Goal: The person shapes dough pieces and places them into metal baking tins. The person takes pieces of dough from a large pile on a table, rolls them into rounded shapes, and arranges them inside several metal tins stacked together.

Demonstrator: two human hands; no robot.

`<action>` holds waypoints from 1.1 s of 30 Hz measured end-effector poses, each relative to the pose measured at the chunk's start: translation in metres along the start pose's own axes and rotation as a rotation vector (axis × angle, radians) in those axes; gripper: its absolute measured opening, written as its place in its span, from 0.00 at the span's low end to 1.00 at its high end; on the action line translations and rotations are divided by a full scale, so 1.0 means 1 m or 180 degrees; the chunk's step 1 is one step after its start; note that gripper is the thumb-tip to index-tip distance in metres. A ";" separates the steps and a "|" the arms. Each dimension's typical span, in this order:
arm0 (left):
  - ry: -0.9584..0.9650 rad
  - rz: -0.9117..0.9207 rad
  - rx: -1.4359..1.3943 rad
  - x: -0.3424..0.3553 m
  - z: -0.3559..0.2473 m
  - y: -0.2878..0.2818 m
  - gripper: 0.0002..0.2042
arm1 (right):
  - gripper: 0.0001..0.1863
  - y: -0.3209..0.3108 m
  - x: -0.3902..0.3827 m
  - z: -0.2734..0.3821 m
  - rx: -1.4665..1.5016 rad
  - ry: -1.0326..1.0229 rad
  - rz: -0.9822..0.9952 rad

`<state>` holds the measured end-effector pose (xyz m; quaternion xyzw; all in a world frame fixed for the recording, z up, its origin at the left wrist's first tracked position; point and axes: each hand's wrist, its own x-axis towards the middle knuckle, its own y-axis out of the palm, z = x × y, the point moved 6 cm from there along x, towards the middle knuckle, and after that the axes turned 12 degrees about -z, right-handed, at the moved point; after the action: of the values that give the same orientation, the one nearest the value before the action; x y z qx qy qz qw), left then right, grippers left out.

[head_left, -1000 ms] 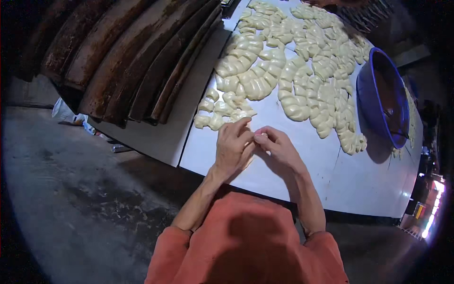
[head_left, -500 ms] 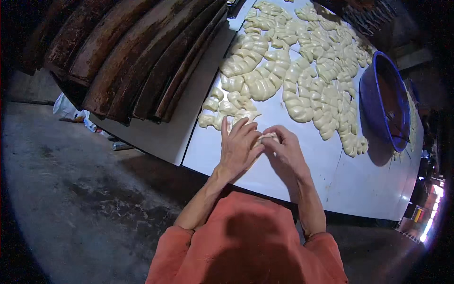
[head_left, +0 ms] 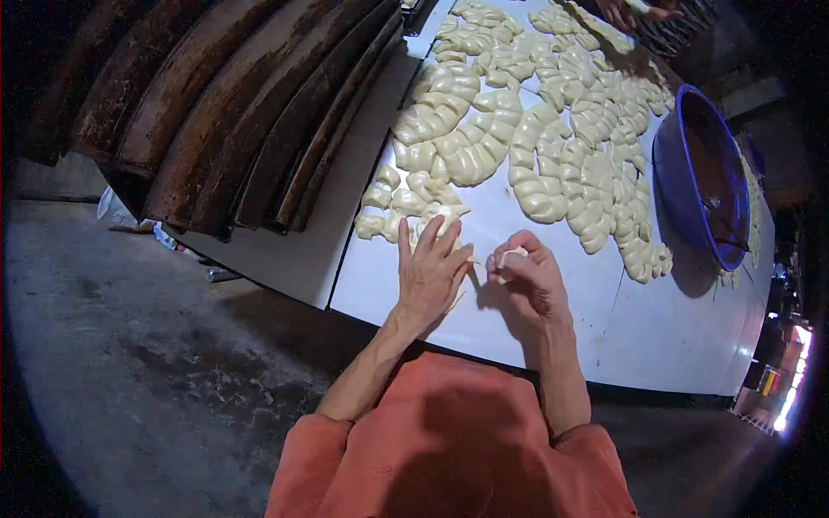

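My left hand (head_left: 427, 281) rests near the table's front edge with its fingers spread, the fingertips at the lower edge of some pale, segmented dough pieces (head_left: 406, 203). Thin wisps of dough stick out beside its palm; what lies under it is mostly hidden. To the right, apart from it, my right hand (head_left: 540, 285) pinches a small bit of dough (head_left: 514, 254) between thumb and fingers. Beyond both hands, many glossy, ridged dough pieces (head_left: 471, 151) are spread close together over the white table (head_left: 561, 332).
A deep blue-purple basin (head_left: 678, 173) with a brown inside stands at the right. Long, dark, worn metal troughs (head_left: 233, 112) are stacked at the left on a board. Another person's hands (head_left: 622, 13) show at the far edge. Concrete floor (head_left: 173, 363) lies to the left.
My right hand has drawn away to the right from my left hand, the dough bit in its pinch. My left fingers have flattened out a little. Another person's hands have appeared at the far edge.
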<state>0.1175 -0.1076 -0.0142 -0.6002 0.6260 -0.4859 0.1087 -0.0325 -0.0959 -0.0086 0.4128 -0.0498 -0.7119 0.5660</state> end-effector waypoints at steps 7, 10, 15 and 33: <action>-0.0147 0.0248 -0.0083 0.001 -0.001 0.000 0.13 | 0.13 -0.008 -0.012 0.038 -0.0658 -0.0410 -0.0652; -0.0165 0.0338 0.0017 0.004 -0.001 -0.001 0.13 | 0.13 -0.012 -0.007 0.026 -0.0991 -0.0104 -0.0612; -0.0384 0.1227 -0.0129 0.004 -0.005 -0.001 0.48 | 0.14 -0.029 0.004 0.014 -0.0947 -0.0380 -0.0513; -0.3823 0.0279 -0.4237 0.011 -0.047 0.055 0.20 | 0.11 -0.048 -0.010 0.040 -0.1936 -0.1290 -0.0748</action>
<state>0.0453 -0.1056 -0.0262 -0.6675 0.6381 0.3780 0.0657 -0.0949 -0.0865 -0.0028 0.0798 0.1004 -0.8213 0.5558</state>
